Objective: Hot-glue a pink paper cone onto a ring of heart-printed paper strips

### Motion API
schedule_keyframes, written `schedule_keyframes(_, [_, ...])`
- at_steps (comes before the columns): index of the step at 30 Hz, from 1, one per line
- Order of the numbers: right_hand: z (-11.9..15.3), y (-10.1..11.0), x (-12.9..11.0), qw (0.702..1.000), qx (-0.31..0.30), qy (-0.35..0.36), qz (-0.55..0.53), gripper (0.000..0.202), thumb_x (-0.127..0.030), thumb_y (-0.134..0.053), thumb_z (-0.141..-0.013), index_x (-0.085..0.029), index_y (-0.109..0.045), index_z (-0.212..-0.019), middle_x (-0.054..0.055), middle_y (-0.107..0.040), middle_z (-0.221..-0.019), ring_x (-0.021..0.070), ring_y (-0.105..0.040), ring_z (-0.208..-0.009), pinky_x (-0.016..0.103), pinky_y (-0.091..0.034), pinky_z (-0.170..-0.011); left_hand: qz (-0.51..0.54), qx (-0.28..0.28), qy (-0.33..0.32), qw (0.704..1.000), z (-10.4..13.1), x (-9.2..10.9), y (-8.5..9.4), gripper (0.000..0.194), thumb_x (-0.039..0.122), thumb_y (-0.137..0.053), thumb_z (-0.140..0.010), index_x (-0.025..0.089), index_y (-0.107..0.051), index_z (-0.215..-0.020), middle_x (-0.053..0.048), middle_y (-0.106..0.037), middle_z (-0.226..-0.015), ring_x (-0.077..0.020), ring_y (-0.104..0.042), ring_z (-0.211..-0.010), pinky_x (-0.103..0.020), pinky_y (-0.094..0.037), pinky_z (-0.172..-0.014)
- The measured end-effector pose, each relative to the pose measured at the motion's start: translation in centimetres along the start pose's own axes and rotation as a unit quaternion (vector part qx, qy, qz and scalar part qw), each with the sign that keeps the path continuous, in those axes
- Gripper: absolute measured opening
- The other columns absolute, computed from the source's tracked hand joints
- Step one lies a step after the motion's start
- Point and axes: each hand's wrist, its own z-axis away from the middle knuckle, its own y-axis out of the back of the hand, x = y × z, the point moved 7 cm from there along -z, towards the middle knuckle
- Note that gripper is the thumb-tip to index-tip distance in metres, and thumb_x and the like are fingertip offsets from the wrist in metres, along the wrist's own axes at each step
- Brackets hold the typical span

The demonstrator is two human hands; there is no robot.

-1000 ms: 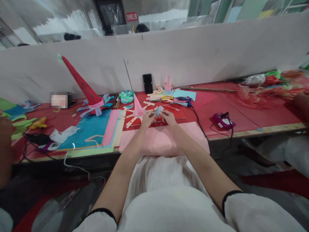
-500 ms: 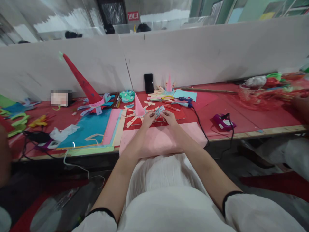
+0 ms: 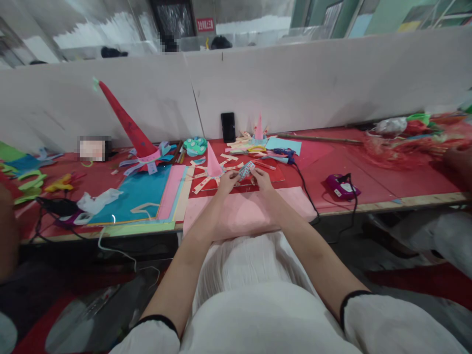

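Gripping a card (image 3: 247, 170) near mid-frame between left fingers (image 3: 231, 177) and right fingers (image 3: 259, 175) at opposite ends, right of the nearer pink cone (image 3: 214, 164) on the bench (image 3: 313, 169).

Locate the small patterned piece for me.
In the head view, the small patterned piece is near the middle, held between the left hand and right hand, right of the nearer pink cone.

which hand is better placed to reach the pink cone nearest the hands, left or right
Probably the left hand: it is nearer that pink cone, with the right hand beyond the small patterned piece. Both hold this piece, so the left would first need to let go.
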Motion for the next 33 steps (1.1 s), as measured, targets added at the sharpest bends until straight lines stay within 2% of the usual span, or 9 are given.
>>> schedule_keyframes(5, [-0.1,0.8,0.1,0.999,0.029,-0.008,-0.038,0.04,-0.056,-0.063,-0.063,-0.018,-0.05,-0.067,-0.002,-0.053,-0.057,0.0049,-0.039,-0.042,0.021,-0.032,-0.041,0.006,0.004,0.003,1.0,-0.2,-0.3,0.2,0.034,0.034,-0.051,-0.086,0.014,-0.052,-0.114,-0.008,-0.055,-0.114,-0.0193,-0.056,-0.098,-0.039,-0.049,-0.082])
schedule_keyframes(16, [-0.4,1.0,0.5,0.997,0.044,-0.019,-0.058,0.044,-0.058,-0.066,-0.057,-0.018,-0.049,-0.067,-0.003,-0.051,-0.056,0.0047,-0.039,-0.044,0.02,-0.032,-0.04,0.018,-0.001,0.002,1.0,-1.4,-0.7,0.9,0.03,0.032,-0.051,-0.087,0.013,-0.054,-0.11,-0.008,-0.057,-0.107,-0.0162,-0.058,-0.091,-0.035,-0.051,-0.077])
schedule_keyframes(19, [-0.6,0.8,0.8,0.998,0.037,-0.023,-0.045,0.045,-0.059,-0.066,-0.056,-0.018,-0.049,-0.065,-0.004,-0.051,-0.054,0.004,-0.037,-0.042,0.02,-0.032,-0.041,0.018,-0.006,-0.001,1.0,-1.2,-0.5,0.7,0.025,0.031,-0.052,-0.086,0.013,-0.057,-0.103,-0.006,-0.06,-0.098,-0.0124,-0.059,-0.079,-0.03,-0.052,-0.07])
schedule_keyframes(24, [-1.0,0.6,1.3,0.999,0.026,-0.027,-0.029,0.046,-0.06,-0.065,-0.057,-0.017,-0.051,-0.066,-0.004,-0.052,-0.054,0.0037,-0.036,-0.039,0.021,-0.031,-0.04,0.018,-0.031,0.007,0.999,-0.5,-0.5,-0.2,0.01,0.024,-0.062,-0.075,0.014,-0.063,-0.08,0.0,-0.062,-0.069,-0.0095,-0.055,-0.049,-0.026,-0.049,-0.055])
schedule_keyframes(27, [-1.0,0.5,1.4,0.999,0.017,-0.027,-0.025,0.047,-0.061,-0.065,-0.056,-0.017,-0.053,-0.069,-0.003,-0.055,-0.057,0.0037,-0.038,-0.039,0.02,-0.031,-0.039,0.016,-0.035,0.011,0.999,-0.4,-0.6,-0.4,0.008,0.022,-0.063,-0.073,0.014,-0.062,-0.076,0.001,-0.058,-0.057,-0.0111,-0.055,-0.047,-0.027,-0.049,-0.055])
schedule_keyframes(33, [-0.7,0.2,1.1,0.999,0.0,-0.027,-0.02,0.048,-0.061,-0.066,-0.054,-0.016,-0.055,-0.069,-0.002,-0.059,-0.061,0.0033,-0.038,-0.039,0.02,-0.03,-0.039,0.019,-0.027,0.005,0.999,-0.7,-1.0,-0.3,0.013,0.024,-0.066,-0.07,0.016,-0.056,-0.072,0.003,-0.057,-0.055,-0.0097,-0.054,-0.044,-0.024,-0.048,-0.052])
